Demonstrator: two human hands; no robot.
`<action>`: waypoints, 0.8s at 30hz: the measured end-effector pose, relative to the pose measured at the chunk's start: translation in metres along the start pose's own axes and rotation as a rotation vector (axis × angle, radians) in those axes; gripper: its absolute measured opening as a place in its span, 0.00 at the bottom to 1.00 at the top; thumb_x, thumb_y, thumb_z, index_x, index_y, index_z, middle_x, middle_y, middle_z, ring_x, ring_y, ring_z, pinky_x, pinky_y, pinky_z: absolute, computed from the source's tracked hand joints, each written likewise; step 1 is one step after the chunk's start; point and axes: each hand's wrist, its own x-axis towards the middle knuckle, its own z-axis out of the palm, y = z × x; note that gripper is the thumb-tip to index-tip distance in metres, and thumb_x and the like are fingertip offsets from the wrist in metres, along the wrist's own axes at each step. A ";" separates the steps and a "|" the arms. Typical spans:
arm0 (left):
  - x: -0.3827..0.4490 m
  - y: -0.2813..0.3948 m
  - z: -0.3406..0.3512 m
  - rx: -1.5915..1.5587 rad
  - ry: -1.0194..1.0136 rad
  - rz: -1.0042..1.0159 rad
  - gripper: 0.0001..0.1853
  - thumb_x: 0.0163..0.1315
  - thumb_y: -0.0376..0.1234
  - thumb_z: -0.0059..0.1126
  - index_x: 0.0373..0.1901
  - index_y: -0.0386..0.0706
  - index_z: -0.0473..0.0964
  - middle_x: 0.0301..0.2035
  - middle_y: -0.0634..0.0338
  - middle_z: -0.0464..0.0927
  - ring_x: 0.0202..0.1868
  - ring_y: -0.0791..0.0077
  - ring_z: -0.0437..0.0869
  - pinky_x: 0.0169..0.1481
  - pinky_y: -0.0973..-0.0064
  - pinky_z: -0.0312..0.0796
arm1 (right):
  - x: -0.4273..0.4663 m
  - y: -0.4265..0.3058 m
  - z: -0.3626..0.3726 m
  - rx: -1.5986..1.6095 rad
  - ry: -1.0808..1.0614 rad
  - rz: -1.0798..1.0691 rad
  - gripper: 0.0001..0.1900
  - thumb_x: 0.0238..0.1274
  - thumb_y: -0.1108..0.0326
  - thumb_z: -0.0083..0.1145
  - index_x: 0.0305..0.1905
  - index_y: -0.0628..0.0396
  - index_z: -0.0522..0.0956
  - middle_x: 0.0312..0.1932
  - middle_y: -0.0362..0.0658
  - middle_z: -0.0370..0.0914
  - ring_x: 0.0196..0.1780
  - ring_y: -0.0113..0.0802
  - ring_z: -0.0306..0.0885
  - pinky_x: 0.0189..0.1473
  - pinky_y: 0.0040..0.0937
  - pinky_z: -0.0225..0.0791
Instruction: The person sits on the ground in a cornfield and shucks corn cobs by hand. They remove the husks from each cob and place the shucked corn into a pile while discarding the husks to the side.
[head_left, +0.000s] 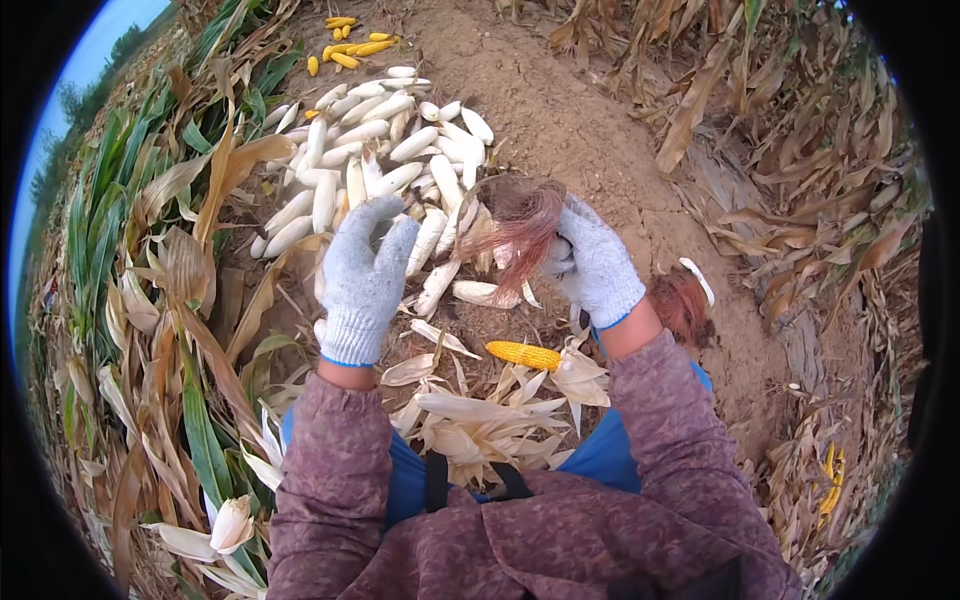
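Note:
My right hand (592, 259), in a whitish knitted glove, is closed on a tuft of reddish-brown corn silk (523, 225) that spreads out to its left. My left hand (367, 274), gloved alike, is raised with thumb and fingers apart and nothing between them. Beyond both hands is a heap of pale corn ears (390, 109). Below and between the hands, a bare yellow corn cob (523, 355) lies with dry husk (589, 375) at its right end. Loose pale husks (480, 427) are piled close to my body.
Yellow ears (360, 49) lie on the soil past the heap. More corn silk (679, 307) is on the ground right of my right wrist. Dry and green corn stalks (105, 217) line the left; dry stalks (825, 187) cover the right, with yellow ears (831, 480) low down there.

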 end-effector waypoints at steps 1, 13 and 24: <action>0.001 -0.001 0.000 0.146 0.069 0.087 0.19 0.68 0.36 0.71 0.57 0.37 0.83 0.55 0.51 0.85 0.53 0.61 0.87 0.58 0.66 0.78 | -0.001 0.000 0.004 -0.108 0.148 -0.012 0.14 0.79 0.68 0.58 0.63 0.52 0.79 0.42 0.36 0.85 0.32 0.20 0.76 0.31 0.20 0.69; -0.020 0.006 0.035 0.022 -0.566 0.001 0.32 0.60 0.44 0.78 0.62 0.38 0.80 0.54 0.45 0.86 0.59 0.51 0.87 0.65 0.59 0.76 | -0.006 0.017 0.022 -0.584 0.138 0.186 0.12 0.79 0.65 0.60 0.59 0.54 0.83 0.42 0.31 0.84 0.39 0.21 0.79 0.43 0.27 0.76; -0.021 0.008 0.036 0.646 -0.475 0.297 0.13 0.64 0.39 0.68 0.42 0.41 0.80 0.34 0.46 0.85 0.40 0.45 0.88 0.43 0.51 0.77 | -0.020 0.005 0.041 -1.250 -0.095 0.010 0.23 0.66 0.59 0.72 0.63 0.53 0.82 0.44 0.40 0.83 0.47 0.30 0.81 0.53 0.31 0.75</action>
